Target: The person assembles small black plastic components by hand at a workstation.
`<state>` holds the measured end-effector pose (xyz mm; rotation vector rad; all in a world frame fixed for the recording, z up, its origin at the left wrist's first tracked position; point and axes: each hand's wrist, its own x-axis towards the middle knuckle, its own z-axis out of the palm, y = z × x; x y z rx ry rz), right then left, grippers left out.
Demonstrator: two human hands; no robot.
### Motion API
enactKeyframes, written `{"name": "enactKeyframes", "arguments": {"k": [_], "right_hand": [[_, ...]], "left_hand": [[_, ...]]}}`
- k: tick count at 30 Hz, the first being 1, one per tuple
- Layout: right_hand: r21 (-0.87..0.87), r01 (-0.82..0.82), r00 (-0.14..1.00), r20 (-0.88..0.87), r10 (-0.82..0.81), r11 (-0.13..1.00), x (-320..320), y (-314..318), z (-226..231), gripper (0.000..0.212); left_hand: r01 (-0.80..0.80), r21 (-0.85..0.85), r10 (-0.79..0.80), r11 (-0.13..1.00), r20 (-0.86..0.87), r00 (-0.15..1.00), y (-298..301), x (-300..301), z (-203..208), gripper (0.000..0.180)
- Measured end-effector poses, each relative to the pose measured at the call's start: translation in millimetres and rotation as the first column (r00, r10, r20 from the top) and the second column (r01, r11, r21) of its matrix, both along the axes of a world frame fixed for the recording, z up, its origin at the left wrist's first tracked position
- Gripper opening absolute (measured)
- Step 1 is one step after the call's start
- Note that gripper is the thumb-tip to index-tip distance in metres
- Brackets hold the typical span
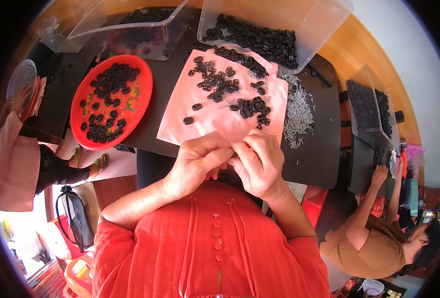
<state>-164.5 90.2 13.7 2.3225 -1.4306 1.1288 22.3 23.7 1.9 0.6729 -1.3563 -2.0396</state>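
Observation:
My left hand (pixel 202 158) and my right hand (pixel 259 160) meet in front of my chest, at the near edge of a pink cloth sheet (pixel 172 121). Both are closed in a pinch, thumbs and forefingers pressed together. Whatever lies between the fingertips is hidden. Small black oval pieces with holes (pixel 220 85) are scattered over the sheet, with thin clear bits among them. Two single black pieces lie closest to my left hand. On the sheet's right, another cluster (pixel 252 107) sits just beyond my right hand. A heap of small clear-grey pins (pixel 297 114) spreads beside the sheet.
A red round tray (pixel 145 102) with more black pieces stands at the left. Behind the sheet, a clear plastic bin (pixel 324 30) holds many more; another bin (pixel 167 44) is at the back left. A co-worker in brown (pixel 364 243) works at the right, and another person's arm (pixel 11 116) shows at the left.

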Motion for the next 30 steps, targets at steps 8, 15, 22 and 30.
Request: {"name": "enactKeyframes", "arguments": {"k": [8,15,22,30], "right_hand": [[0.012,-0.05,0.979,0.2,0.047,0.999,-4.1,-9.5,-10.5,0.035],[-0.043,-0.092,0.963,0.249,0.1,0.995,4.1,-19.8,-13.3,0.037],[-0.005,-0.124,0.963,0.239,0.121,0.992,14.8,-24.6,-8.7,0.035],[-0.051,-0.146,0.98,0.128,0.151,0.988,24.2,-29.9,-5.2,0.035]], "left_hand": [[0.037,0.241,-0.033,0.97,-0.019,0.999,-4.8,1.4,-0.5,0.024],[0.015,0.373,0.029,0.928,-0.114,0.993,-4.6,7.4,-3.0,0.028],[0.029,0.341,0.045,0.939,-0.206,0.977,-3.5,18.0,-9.7,0.025],[-0.021,0.276,0.061,0.961,-0.139,0.988,-1.6,27.7,-15.9,0.02]]}}
